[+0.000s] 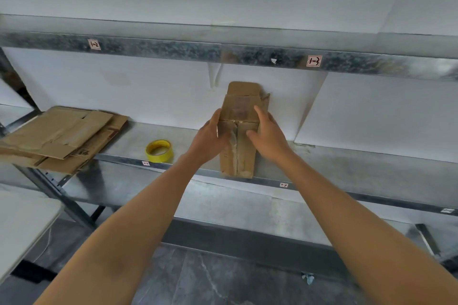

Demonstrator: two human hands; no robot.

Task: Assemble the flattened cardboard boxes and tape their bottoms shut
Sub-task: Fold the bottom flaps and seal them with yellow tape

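Note:
A small brown cardboard box (238, 156) stands upright on the metal shelf (347, 163), its top flaps partly folded and one flap sticking up at the back. My left hand (210, 136) grips its left side, fingers hidden behind the box edge. On the right side and front face, my right hand (267, 131) holds it with the thumb across the front. A yellow roll of tape (159, 151) lies flat on the shelf to the left of the box. Further left, a pile of flattened cardboard boxes (59, 136) overhangs the shelf's front edge.
An upper shelf beam (173, 51) with labels 1-2 and 1-3 runs above the box. White panels stand behind the shelf. A lower shelf (223, 208) sits beneath, a white table corner (22, 225) is at the left, and dark floor lies below.

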